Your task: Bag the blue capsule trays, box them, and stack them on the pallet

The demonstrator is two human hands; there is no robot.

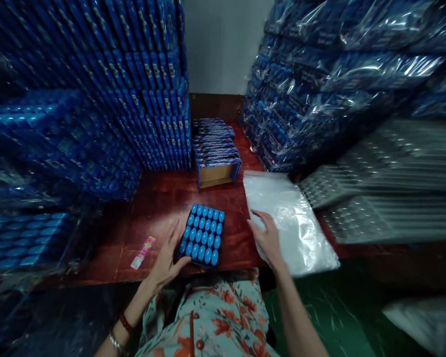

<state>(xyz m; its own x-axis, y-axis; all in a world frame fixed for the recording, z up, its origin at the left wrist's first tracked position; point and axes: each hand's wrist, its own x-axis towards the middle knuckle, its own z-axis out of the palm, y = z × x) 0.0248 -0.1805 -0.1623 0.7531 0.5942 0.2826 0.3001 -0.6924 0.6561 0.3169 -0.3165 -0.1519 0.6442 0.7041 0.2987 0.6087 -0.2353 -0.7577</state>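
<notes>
A black tray [178, 254] filled with rows of glossy blue egg-shaped pieces [203, 233] lies on the table near its front edge. Against the tray's left side rests my left hand [168, 258], fingers stretched out and apart, the thumb at the near left corner. My right hand [267, 235] is over the left edge of a stack of clear plastic bags [293, 218], its thumb and forefinger spread, with nothing visible between them. Whether its fingertips press on the top bag I cannot tell.
A box of upright printed cards [217, 173] stands behind the tray. A pink label strip [143, 252] lies left on the red-brown table [152, 193]. Tall stacks of blue packs [152, 89] and plastic-wrapped packs [301, 99] flank me. Blurred grey moulded trays [375, 218] sit at right.
</notes>
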